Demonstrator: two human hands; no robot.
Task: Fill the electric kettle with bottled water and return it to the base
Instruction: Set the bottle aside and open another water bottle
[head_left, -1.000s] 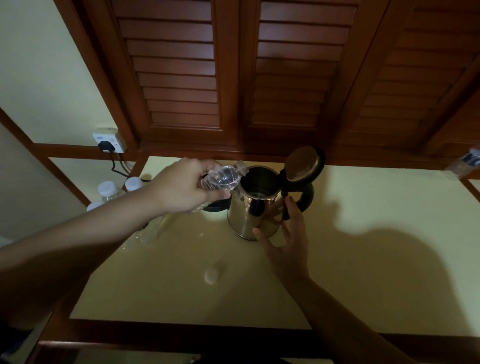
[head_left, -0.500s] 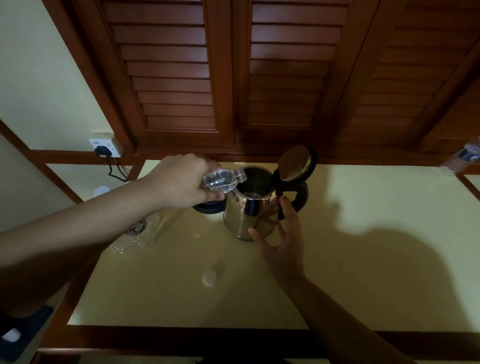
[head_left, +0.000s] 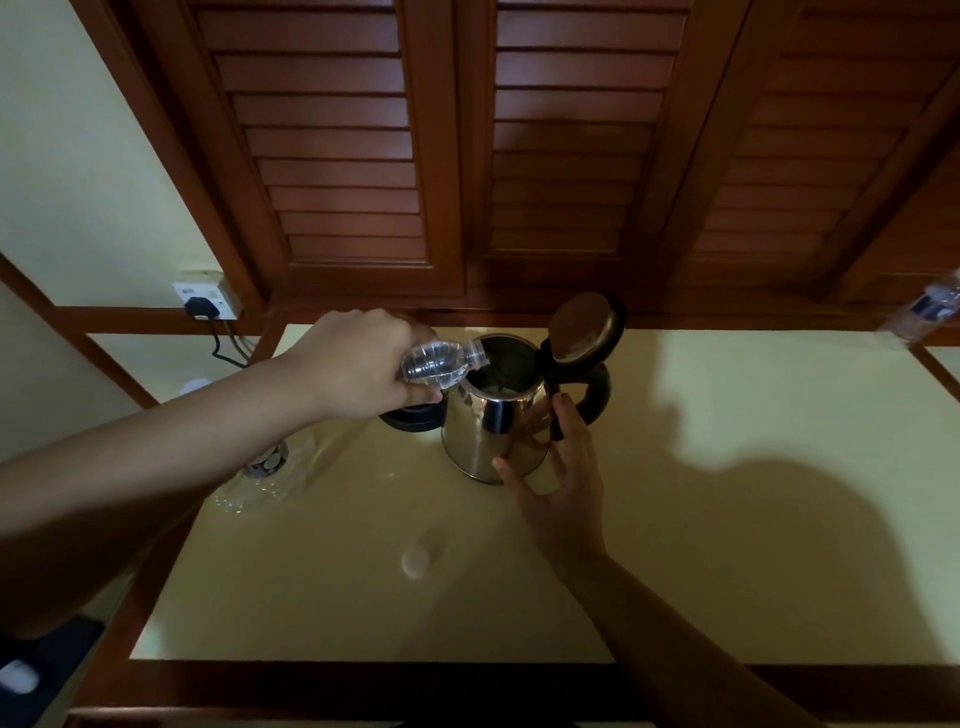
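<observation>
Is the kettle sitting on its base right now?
No, the kettle stands on the tabletop beside the black base, lid open, while the left hand tips the bottle over it.

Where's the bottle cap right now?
In the head view, the white cap lies loose on the yellow counter, in front of the kettle and left of the right hand.

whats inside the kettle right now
The open kettle shows a dark interior with a pale glint low down, possibly water. The level is unclear; the bottle covers part of the rim.
</observation>
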